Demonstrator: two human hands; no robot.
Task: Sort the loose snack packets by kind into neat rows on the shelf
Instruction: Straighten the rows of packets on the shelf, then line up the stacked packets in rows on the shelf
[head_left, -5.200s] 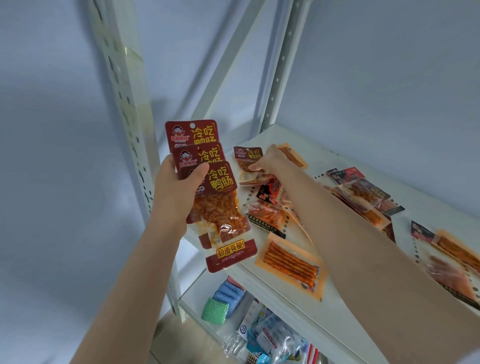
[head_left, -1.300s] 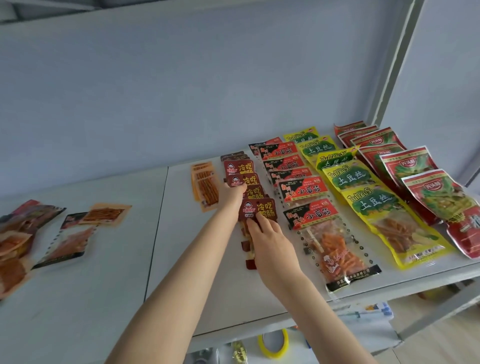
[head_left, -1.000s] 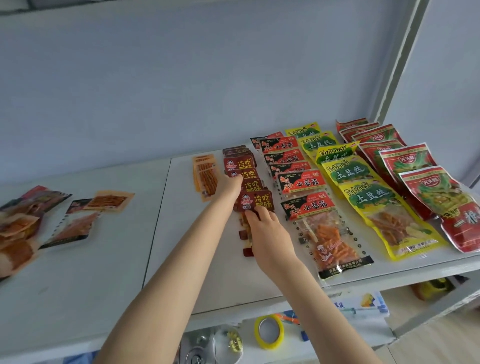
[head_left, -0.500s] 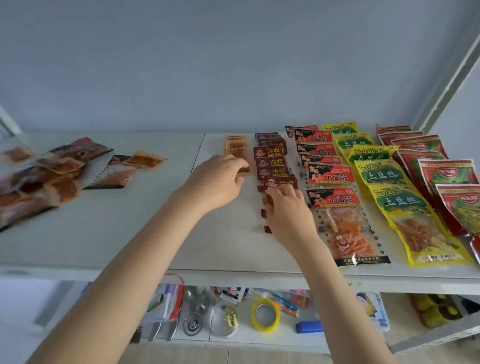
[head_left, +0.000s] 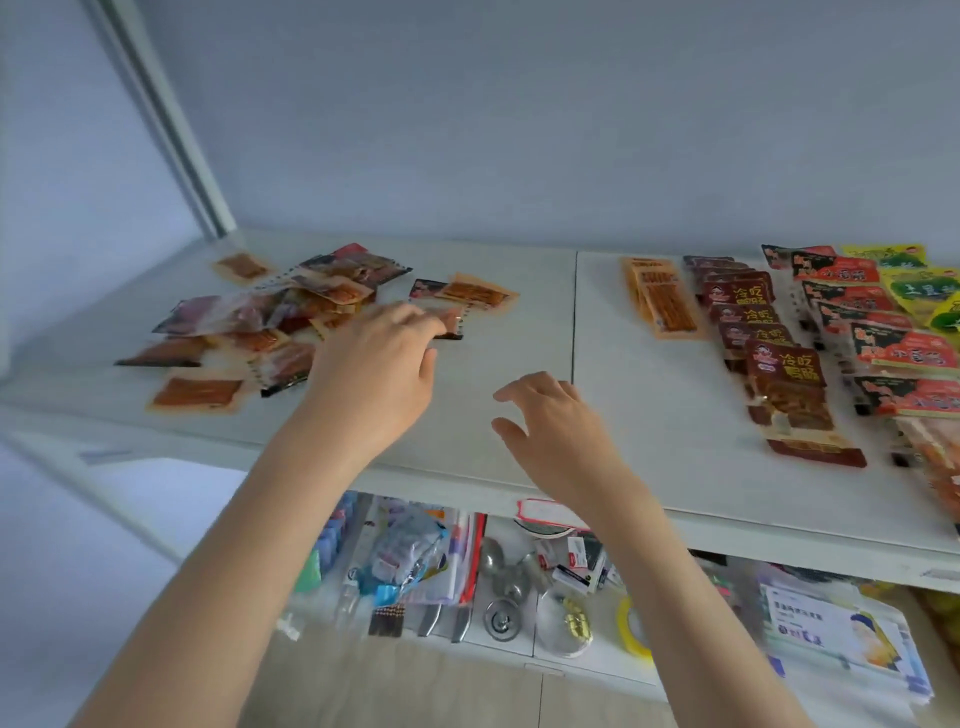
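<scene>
**Hands over mid-shelf, pile left, rows right**

Left hand (head_left: 374, 374) reaches toward the back over the shelf (head_left: 649, 415), left of its seam (head_left: 574, 312). Fingers are loosely spread and slightly bent. Tips sit at a small packet (head_left: 451, 325) on the right fringe of the pile (head_left: 260, 317). Blurred, so cannot tell if the tips touch it; no grip visible.

Right hand (head_left: 561, 431) hovers near the front edge, just left of the seam. Fingers wide and bent, palm down, holding nothing. Hands apart.

Pile: unsorted orange and dark packets, overlapping, on the left half of the shelf, spreading toward the back-left corner. An orange packet (head_left: 197, 392) lies apart from it, toward the front edge. A stick packet (head_left: 478, 293) lies just behind the small packet, toward the back.

Right half has sorted rows running back to front:
- Orange row (head_left: 660, 301): nearest the seam, short, toward the back edge.
- Dark-red row (head_left: 769, 358): next to the right, overlapped like shingles, running well toward the front edge.
- Red row (head_left: 893, 353): right of that.
- Yellow-green row (head_left: 919, 286): farthest right, cut off by the frame.

Post (head_left: 171, 130) rises at the back-left corner. Lower shelf (head_left: 582, 667) holds blurred clutter, including a tape roll (head_left: 631, 623).
</scene>
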